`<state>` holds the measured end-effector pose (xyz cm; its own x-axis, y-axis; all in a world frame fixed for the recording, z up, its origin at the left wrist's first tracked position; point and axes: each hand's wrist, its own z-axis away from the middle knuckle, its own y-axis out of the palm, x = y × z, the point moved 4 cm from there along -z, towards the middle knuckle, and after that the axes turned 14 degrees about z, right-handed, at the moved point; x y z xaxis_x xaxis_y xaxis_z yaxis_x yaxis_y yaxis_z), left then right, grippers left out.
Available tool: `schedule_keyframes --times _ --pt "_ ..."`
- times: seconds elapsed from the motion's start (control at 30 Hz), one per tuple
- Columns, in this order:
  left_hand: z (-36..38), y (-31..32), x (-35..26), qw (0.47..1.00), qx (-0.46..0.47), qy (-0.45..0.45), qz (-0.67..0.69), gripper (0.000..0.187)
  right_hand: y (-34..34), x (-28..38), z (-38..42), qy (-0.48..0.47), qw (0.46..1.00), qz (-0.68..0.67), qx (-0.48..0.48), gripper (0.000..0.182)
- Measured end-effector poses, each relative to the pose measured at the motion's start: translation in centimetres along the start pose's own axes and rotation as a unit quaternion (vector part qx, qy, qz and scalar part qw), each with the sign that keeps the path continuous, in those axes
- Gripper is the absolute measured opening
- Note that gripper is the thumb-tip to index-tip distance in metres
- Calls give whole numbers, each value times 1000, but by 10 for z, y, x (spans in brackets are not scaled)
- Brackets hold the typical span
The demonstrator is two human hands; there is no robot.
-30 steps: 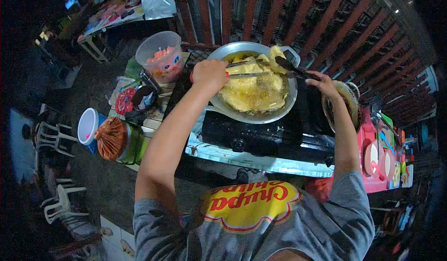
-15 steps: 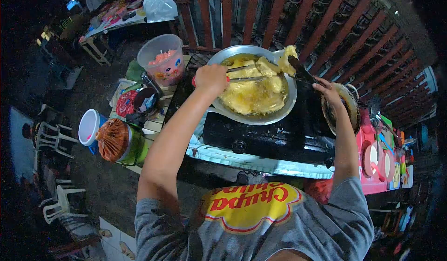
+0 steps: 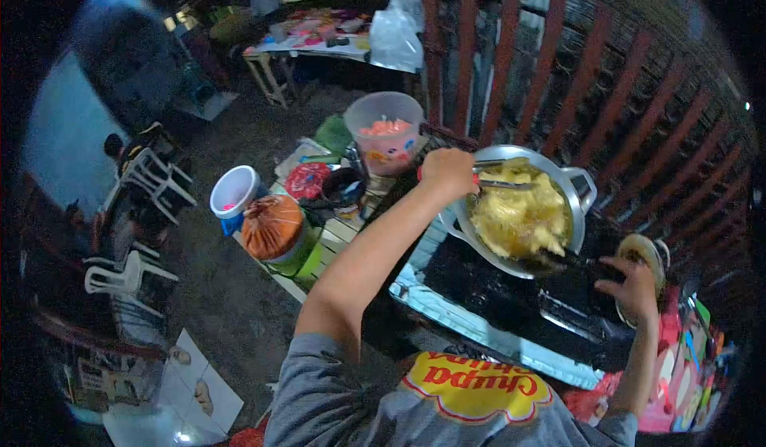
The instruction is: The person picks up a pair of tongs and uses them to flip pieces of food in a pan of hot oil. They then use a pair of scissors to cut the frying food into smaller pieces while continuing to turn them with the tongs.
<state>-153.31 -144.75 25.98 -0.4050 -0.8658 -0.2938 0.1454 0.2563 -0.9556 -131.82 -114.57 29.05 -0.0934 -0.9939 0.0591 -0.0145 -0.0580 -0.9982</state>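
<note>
A silver wok (image 3: 509, 266) on the black stove holds bubbling oil and yellow battered pieces (image 3: 523, 208). My left hand (image 3: 448, 173) is closed around the red handle of metal tongs (image 3: 504, 185), whose two arms reach over the food from the left. My right hand (image 3: 632, 287) is at the wok's lower right, thumb and fingers around a dark spatula-like utensil (image 3: 581, 263). Its far end dips toward the wok's near rim, by the food, and is dark and blurred.
Behind my right hand stands a second pan (image 3: 645, 248). Left of the stove are a clear bucket (image 3: 383, 140) with pink contents, a covered green container (image 3: 275, 232) and a white-blue tub (image 3: 235, 192). A slatted fence (image 3: 550, 56) rises behind the wok.
The view has swung left, so everything sits further right and lower. The piece lifted on the dark utensil at the wok's edge is no longer raised; that utensil's end is now low at the near rim.
</note>
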Motion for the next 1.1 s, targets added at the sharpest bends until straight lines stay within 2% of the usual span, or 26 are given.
schedule_keyframes --times 0.1,0.23,0.3,0.37,0.43,0.47,0.57,0.6,0.63,0.7,0.77,0.83,0.97,1.03,1.1 --pt "10 -12 8 1000 -25 9 7 58 -4 42 5 -69 994 88 -18 49" --pt "33 -27 9 999 -2 -12 37 58 2 88 6 -110 973 196 -41 41" --pt "43 -32 8 996 -71 24 43 45 11 100 3 -133 970 199 -50 34" --pt "50 -34 10 997 -63 25 25 50 19 107 2 -147 959 232 -66 27" --pt "54 -31 22 996 -85 40 -4 55 18 112 2 -156 958 219 -99 28" --pt "57 -31 28 996 -84 32 -5 56 13 115 1 -137 960 235 -73 31" --pt "70 -37 38 995 -99 21 -26 59 -10 102 2 -167 961 209 -63 43" --pt "73 -36 45 992 -115 55 -12 60 -16 93 -2 -151 967 200 -38 45" --pt "78 -38 46 992 -113 56 -9 60 -23 82 -3 -176 964 160 -122 42" --pt "88 -43 45 998 -65 13 -13 64 -23 54 -21 -96 969 198 -114 42" --pt "94 -44 41 999 -47 -1 -16 65 -6 23 -49 31 958 278 -56 42" --pt "99 -39 37 1000 2 -5 -29 66 15 -2 -72 55 954 291 -52 42" --pt "106 -26 23 999 17 41 2 63 49 -20 -96 32 945 320 -59 39" --pt "110 -26 0 998 24 49 -23 62 57 -13 -100 -8 941 335 -44 34" --pt "110 -21 -10 998 46 52 1 62 53 -6 -96 -9 937 347 -41 31"
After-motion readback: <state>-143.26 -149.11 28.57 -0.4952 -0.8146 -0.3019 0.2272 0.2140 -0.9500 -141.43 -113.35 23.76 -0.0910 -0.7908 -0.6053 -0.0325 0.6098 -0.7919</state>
